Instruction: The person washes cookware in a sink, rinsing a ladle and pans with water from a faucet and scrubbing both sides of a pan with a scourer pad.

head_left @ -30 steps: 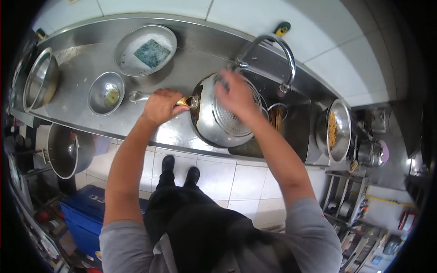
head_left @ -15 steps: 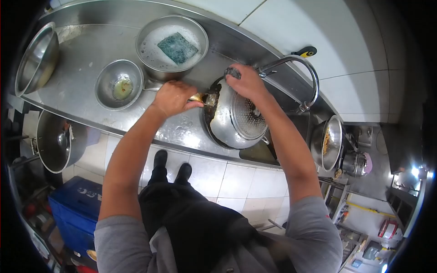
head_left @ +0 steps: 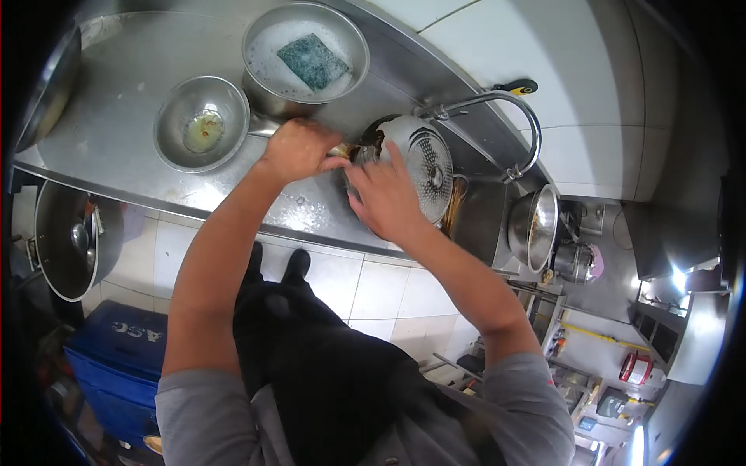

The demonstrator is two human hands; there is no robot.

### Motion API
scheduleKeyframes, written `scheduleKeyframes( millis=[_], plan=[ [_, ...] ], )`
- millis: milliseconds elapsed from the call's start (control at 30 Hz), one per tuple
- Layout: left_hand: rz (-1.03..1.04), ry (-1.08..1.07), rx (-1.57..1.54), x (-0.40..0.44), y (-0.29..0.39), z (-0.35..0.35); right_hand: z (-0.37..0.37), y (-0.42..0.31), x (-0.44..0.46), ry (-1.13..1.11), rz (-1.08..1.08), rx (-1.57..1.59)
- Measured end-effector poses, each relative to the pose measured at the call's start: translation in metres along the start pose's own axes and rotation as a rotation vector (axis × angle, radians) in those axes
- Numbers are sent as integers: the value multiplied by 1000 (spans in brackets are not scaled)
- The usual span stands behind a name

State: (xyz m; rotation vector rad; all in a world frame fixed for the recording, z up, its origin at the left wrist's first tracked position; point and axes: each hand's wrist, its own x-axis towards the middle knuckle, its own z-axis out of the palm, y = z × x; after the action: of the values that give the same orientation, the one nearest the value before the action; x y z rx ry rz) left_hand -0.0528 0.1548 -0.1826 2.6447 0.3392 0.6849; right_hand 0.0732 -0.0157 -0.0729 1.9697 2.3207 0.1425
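Note:
My left hand (head_left: 303, 154) is closed around the handle (head_left: 339, 151) of an upturned metal pan (head_left: 430, 165) with dark burnt patches near the handle. A round dimpled base faces up. Over the pan's side, close to the handle joint, lies my right hand (head_left: 386, 198), blurred, its index finger stretched out. The dark scouring pad it held earlier is hidden now, probably beneath the fingers. Beside my left hand is a small steel bowl (head_left: 177, 124) with a little yellowish liquid. A deeper bowl (head_left: 250, 54) holds foamy water and a green scrub pad (head_left: 314, 62).
A curved faucet (head_left: 536, 128) arches over the sink basin (head_left: 475, 225) at right. Another steel bowl (head_left: 535, 225) stands past it. A large pot (head_left: 48, 256) and a blue box (head_left: 116, 349) are below the counter at left. Wooden sticks (head_left: 457, 203) lie behind the pan.
My right hand has moved from the pan's far rim toward me and the handle joint. My left hand keeps its hold on the handle. The whole view has shifted slightly.

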Motion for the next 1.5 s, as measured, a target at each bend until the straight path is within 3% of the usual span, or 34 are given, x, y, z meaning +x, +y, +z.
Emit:
scheduleKeyframes(
  millis=[33, 100, 200, 333, 433, 467, 500, 533, 600, 667, 767, 867, 933, 1000, 1133, 1200, 1267, 1333, 1400, 1467, 1500],
  plan=[
    [2, -32, 53, 1, 0, -4, 2, 0, -27, -3, 0, -2],
    [-5, -15, 32, 2, -1, 0, 11, 14, -89, -211, -271, 2],
    [-21, -6, 13, 3, 1, 4, 21, 15, -62, -43, -316, 55],
    [-10, 10, 54, 6, 1, 7, 25, -2, -11, 143, -57, 5],
    [-9, -10, 72, 6, 0, 8, 36, 17, -104, 11, -216, 18],
    [-11, -7, 79, 6, -2, 5, 38, 27, -116, -72, -323, 37],
    [-34, 0, 96, 6, -1, 4, 32, 25, -101, -18, -340, -4],
    [-38, -7, 98, 6, 5, 6, 34, 17, -86, -22, -306, 5],
    [1, -21, 81, 8, 8, 6, 38, -1, -49, 199, -123, -9],
    [30, -29, 85, 12, 9, 9, 43, 2, -70, 238, -28, 0],
    [14, -38, 133, 15, 5, 6, 42, 33, -138, 153, -180, -36],
    [35, -64, 143, 18, 10, 10, 50, 29, -104, 301, -190, 96],
    [28, -44, 137, 16, 10, 11, 43, 17, -75, 296, -112, 36],
    [34, -50, 138, 15, 15, 12, 46, 14, -72, 428, 17, 112],
    [57, -12, 161, 17, 11, 10, 55, 27, -129, 166, -85, 56],
    [65, -11, 154, 17, 12, 12, 43, 16, -84, 175, -76, 44],
    [54, 4, 159, 14, 13, 13, 34, 10, -51, 314, 191, 167],
    [52, 5, 135, 17, 12, 10, 37, 19, -88, 343, 154, 212],
    [52, 27, 157, 18, 9, 10, 44, 26, -120, 156, -53, 72],
    [67, 25, 148, 14, 10, 12, 41, 24, -94, 190, -74, 84],
    [57, 11, 149, 15, 9, 12, 36, 17, -61, 230, 14, 87]
  ],
)
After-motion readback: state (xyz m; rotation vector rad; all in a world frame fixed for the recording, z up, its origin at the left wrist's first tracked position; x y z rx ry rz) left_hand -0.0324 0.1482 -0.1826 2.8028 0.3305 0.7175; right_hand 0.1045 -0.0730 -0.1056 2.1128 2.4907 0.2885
